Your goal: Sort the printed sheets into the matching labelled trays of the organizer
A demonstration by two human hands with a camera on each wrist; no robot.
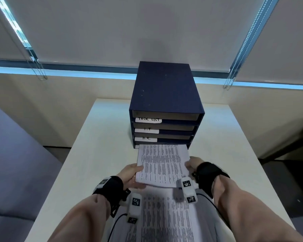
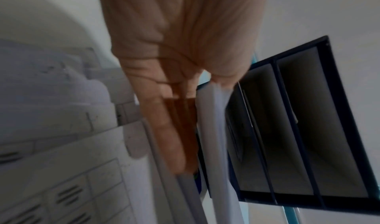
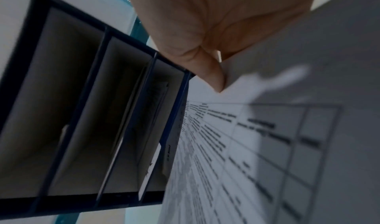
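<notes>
Your left hand (image 1: 131, 173) and right hand (image 1: 191, 165) each pinched a side of the sheets (image 1: 162, 165); their far edge vanished into the organizer's (image 1: 166, 95) bottom tray, its label hidden.

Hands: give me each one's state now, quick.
Left hand: grips the left edge of the printed sheet.
Right hand: pinches the same sheet's right edge.

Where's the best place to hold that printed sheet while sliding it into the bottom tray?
By its two long side edges near the rear corners, as the left hand and right hand do. The sheet is thin and floppy, so a pinch from both sides likely keeps it flat as its front edge enters the organizer.
</notes>
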